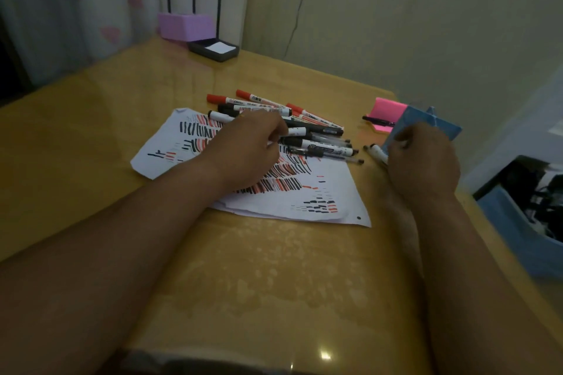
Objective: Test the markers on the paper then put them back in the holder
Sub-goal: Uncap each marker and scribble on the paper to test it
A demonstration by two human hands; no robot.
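The paper lay on the yellowish table, crowded with short black and red strokes. Across the paper's far edge sprawled the markers, red-capped and black-capped ones heaped crosswise, some on the sheet and some just beyond it. The left hand reached over the paper into that heap, its fingers bent down onto the barrels. Whether they had closed on one I could not tell. Off the paper's far right corner, the right hand gripped the blue holder, fingers and thumb curled round its near edge, and the holder sat tipped rather than square. A single marker lay between the paper and that hand, its back end hidden beneath the palm. Beyond the paper to the right sat a pink sticky pad with a dark pen across it. Far beyond the paper's left side stood a purple box and a black tray.
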